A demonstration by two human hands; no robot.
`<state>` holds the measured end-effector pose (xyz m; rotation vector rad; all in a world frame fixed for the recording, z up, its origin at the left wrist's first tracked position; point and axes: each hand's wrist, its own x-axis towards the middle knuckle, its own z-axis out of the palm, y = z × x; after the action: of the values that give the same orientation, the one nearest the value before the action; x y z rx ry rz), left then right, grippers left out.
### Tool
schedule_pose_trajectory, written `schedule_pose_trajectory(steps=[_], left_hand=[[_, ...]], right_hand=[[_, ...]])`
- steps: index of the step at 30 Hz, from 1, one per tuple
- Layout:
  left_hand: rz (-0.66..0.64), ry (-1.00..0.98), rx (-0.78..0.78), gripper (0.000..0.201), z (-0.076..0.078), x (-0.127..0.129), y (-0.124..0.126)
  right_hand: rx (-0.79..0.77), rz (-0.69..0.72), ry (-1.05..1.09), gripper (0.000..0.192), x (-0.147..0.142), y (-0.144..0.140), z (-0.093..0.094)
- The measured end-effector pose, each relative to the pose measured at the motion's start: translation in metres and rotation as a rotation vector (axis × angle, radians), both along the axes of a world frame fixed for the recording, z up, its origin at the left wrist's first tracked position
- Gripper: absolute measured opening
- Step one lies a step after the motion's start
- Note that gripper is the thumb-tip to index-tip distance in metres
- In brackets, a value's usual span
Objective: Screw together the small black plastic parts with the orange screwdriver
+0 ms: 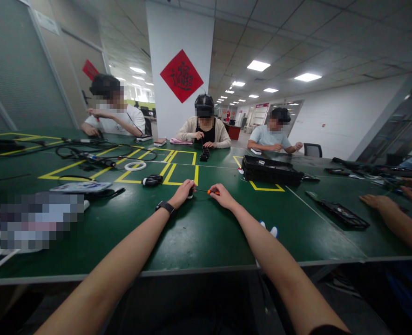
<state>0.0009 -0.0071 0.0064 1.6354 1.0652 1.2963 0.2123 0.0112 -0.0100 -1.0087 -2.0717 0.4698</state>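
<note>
Two bare hands work close together above the green table, near its middle. The right hand has its fingertips pinched narrow on the orange handle of a screwdriver, whose thin shaft points toward the other hand. The left hand has its fingers curled around a small dark object with a pale lower edge; the fingers hide most of it, so I cannot tell what it is, nor whether the screwdriver's tip touches it. A black watch sits on the left wrist.

Just beyond the left hand lies a black bundle, with a white ring behind it and yellow tape marking boxes on the tabletop. Farther left are tangled black cables. A blue-and-white item shows partly behind the right forearm. Past the right hand stands a long black case, and nearer the right edge lies a flat dark panel, near a co-worker's hand.

Three people sit across the table: one on the left, one opposite, one on the right. Red paper hangs on the pillar behind.
</note>
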Motion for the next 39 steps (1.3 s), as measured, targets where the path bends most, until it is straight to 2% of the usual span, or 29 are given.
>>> schedule_pose_trajectory(steps=[3, 4, 7, 10, 14, 17, 18, 21, 24, 27, 30, 34, 37, 39], left_hand=[[0.005, 0.009, 0.012, 0.034, 0.0003, 0.0004, 0.0001], [0.006, 0.011, 0.013, 0.034, 0.0003, 0.0005, 0.0003], [0.003, 0.006, 0.011, 0.033, -0.0007, 0.0002, 0.0017], [0.001, -0.004, 0.010, 0.033, -0.0020, -0.0005, 0.0032], [-0.006, -0.013, 0.009, 0.033, -0.0025, -0.0011, 0.0033], [-0.015, -0.016, 0.011, 0.033, -0.0024, -0.0010, 0.0029], [-0.016, -0.017, 0.013, 0.033, -0.0024, -0.0010, 0.0029], [-0.016, -0.015, 0.015, 0.033, -0.0026, -0.0013, 0.0032], [-0.015, -0.014, 0.008, 0.034, -0.0028, -0.0018, 0.0035], [-0.016, -0.019, 0.008, 0.034, -0.0034, -0.0018, 0.0040], [-0.019, -0.025, 0.014, 0.034, -0.0048, -0.0013, 0.0052], [-0.012, -0.035, 0.019, 0.034, -0.0076, -0.0008, 0.0075], [-0.006, -0.045, 0.016, 0.034, -0.0087, -0.0010, 0.0085], [-0.003, -0.049, 0.013, 0.035, -0.0084, -0.0013, 0.0083]], right_hand=[[0.003, 0.007, 0.030, 0.034, 0.0002, -0.0006, -0.0028], [-0.003, -0.003, 0.038, 0.036, -0.0002, -0.0002, -0.0033], [-0.021, -0.041, 0.031, 0.023, -0.0015, 0.0024, -0.0030], [-0.015, -0.024, -0.005, 0.027, -0.0010, 0.0039, -0.0008], [0.003, 0.005, -0.009, 0.013, 0.0016, 0.0015, -0.0001], [0.007, 0.006, 0.003, 0.032, 0.0013, -0.0001, -0.0011], [0.004, -0.003, 0.005, 0.033, 0.0006, 0.0001, -0.0013], [-0.003, -0.030, -0.008, 0.024, -0.0017, 0.0026, -0.0009], [0.000, -0.014, -0.040, 0.029, -0.0013, 0.0050, -0.0004], [0.012, -0.008, -0.033, 0.016, 0.0012, 0.0047, -0.0015], [0.021, -0.016, -0.012, 0.032, 0.0018, 0.0031, -0.0033], [0.007, -0.033, -0.003, 0.024, -0.0019, 0.0039, -0.0026], [0.012, -0.015, -0.028, 0.033, -0.0025, 0.0044, 0.0001], [0.019, 0.003, -0.028, 0.022, -0.0010, 0.0027, 0.0013]])
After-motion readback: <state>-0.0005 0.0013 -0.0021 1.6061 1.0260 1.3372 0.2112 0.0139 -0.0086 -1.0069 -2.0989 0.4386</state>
